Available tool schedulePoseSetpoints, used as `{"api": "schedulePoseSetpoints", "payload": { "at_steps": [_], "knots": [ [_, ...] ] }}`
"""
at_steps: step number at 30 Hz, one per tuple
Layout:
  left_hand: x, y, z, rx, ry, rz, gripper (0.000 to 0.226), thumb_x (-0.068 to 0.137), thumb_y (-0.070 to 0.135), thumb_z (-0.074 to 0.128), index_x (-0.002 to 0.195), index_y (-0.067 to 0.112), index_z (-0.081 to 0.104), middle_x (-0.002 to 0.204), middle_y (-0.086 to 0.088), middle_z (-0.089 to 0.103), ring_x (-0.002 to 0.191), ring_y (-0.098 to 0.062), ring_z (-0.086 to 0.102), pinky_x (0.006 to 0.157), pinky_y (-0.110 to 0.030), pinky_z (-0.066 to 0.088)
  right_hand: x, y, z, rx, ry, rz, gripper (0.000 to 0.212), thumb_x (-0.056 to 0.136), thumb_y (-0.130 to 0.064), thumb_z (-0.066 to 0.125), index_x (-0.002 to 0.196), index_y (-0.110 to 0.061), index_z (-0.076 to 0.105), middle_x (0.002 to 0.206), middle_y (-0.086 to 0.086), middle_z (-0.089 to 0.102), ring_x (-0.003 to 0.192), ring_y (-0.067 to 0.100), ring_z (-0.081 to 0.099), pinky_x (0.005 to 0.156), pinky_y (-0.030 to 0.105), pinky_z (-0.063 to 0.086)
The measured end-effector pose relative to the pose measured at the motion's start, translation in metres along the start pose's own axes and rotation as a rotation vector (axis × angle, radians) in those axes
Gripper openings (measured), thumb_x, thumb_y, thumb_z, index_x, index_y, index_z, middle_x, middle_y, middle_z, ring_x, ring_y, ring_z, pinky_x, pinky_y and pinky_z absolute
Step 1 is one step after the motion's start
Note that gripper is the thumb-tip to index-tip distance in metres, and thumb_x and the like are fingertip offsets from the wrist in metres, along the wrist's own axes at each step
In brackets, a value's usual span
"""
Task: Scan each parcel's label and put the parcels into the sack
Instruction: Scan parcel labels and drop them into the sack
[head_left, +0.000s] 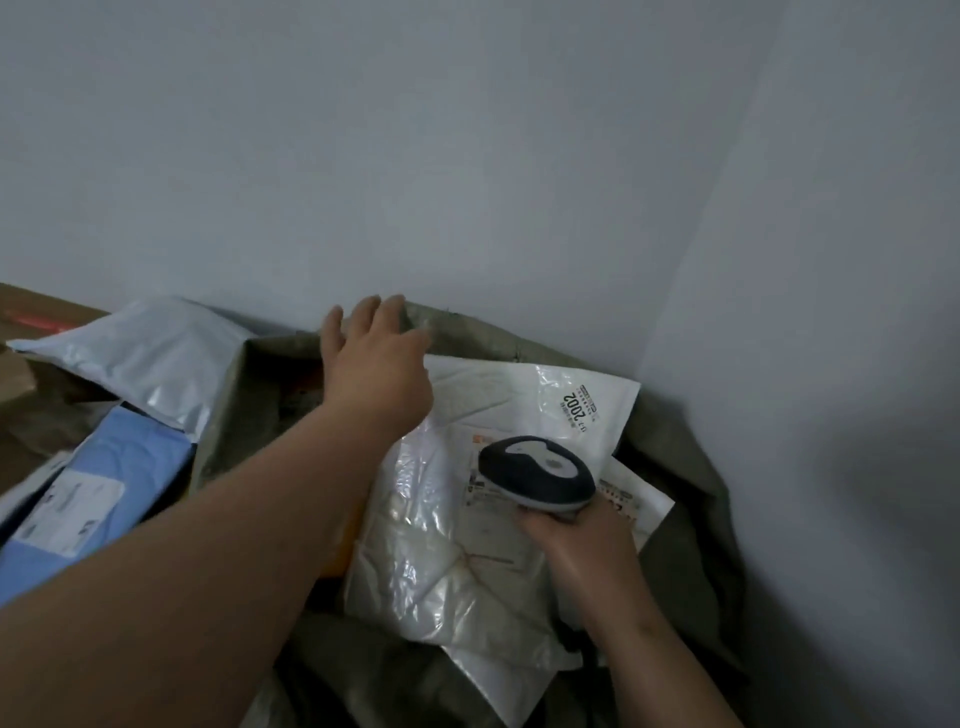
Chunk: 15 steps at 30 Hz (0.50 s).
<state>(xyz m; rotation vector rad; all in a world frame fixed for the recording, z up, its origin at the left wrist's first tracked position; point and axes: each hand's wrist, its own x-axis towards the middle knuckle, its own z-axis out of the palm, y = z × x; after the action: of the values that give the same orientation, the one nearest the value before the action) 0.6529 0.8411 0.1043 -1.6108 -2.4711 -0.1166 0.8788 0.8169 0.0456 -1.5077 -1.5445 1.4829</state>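
My feed is dim and grey, with a cool cast over the wall (467, 130); a soft shadow darkens the corner at right; glare glints off the white plastic parcel (415, 519) and the silver mailer (156, 358); the left hand (374, 364) smears with motion blur; the lower-left edge is soft, and the wide lens bows the wall corner.

My one head-worn camera looked forward and down, close over the sack (675, 431) at the frame's lower centre.
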Motion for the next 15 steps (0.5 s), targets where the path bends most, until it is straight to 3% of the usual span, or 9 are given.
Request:
{"api": "schedulePoseSetpoints", "payload": {
  "at_steps": [3,6,9,11,13,15],
  "knots": [
    [0.018,0.000,0.007,0.207,-0.167,0.046,0.035,0.087,0.032,0.055,0.120,0.039,0.067,0.166,-0.001,0.011,0.152,-0.028,0.000,0.115,-0.061,-0.015,-0.004,-0.001,0.007,-0.085,0.004,-0.042,0.060,0.055,-0.053,0.066,0.112,-0.034,0.070,0.105,-0.013,0.072,0.105,0.014,0.066,0.093,0.039,0.054],
    [0.025,-0.006,0.009,0.310,-0.285,0.028,0.042,0.087,0.029,0.054,0.128,0.038,0.062,0.163,-0.001,0.020,0.148,-0.029,0.015,0.119,-0.061,0.001,0.000,-0.010,0.011,-0.101,0.022,-0.047,0.060,0.058,-0.052,0.067,0.114,-0.030,0.068,0.114,-0.006,0.063,0.106,0.020,0.064,0.097,0.044,0.052],
    [0.034,-0.014,0.007,0.335,-0.326,-0.016,0.049,0.087,0.027,0.055,0.135,0.032,0.056,0.157,-0.002,0.028,0.139,-0.030,0.030,0.113,-0.054,0.021,0.006,-0.013,0.012,-0.104,0.020,-0.049,0.058,0.057,-0.050,0.069,0.112,-0.030,0.069,0.119,0.000,0.054,0.109,0.024,0.062,0.097,0.043,0.051],
    [0.040,-0.019,0.006,0.347,-0.355,-0.053,0.047,0.087,0.029,0.058,0.134,0.028,0.057,0.156,-0.003,0.024,0.133,-0.030,0.035,0.108,-0.051,0.026,0.007,-0.011,0.012,-0.087,0.007,-0.096,0.051,0.057,-0.047,0.072,0.107,-0.039,0.069,0.115,-0.006,0.063,0.107,0.016,0.064,0.093,0.037,0.054],
    [0.048,-0.022,0.004,0.329,-0.382,-0.100,0.043,0.089,0.026,0.057,0.132,0.022,0.058,0.150,-0.004,0.031,0.126,-0.029,0.043,0.104,-0.049,0.031,0.005,-0.009,0.013,-0.080,-0.012,-0.185,0.045,0.058,-0.039,0.076,0.096,-0.059,0.065,0.100,-0.019,0.072,0.096,-0.002,0.067,0.080,0.018,0.054],
    [0.055,-0.022,0.003,0.257,-0.372,-0.125,0.036,0.090,0.020,0.055,0.126,0.017,0.058,0.120,-0.005,0.050,0.109,-0.027,0.053,0.098,-0.045,0.036,0.003,-0.006,0.012,-0.131,-0.011,-0.282,0.053,0.060,-0.035,0.077,0.101,-0.066,0.062,0.101,-0.029,0.068,0.098,-0.009,0.064,0.081,0.010,0.049]
  ]
}}
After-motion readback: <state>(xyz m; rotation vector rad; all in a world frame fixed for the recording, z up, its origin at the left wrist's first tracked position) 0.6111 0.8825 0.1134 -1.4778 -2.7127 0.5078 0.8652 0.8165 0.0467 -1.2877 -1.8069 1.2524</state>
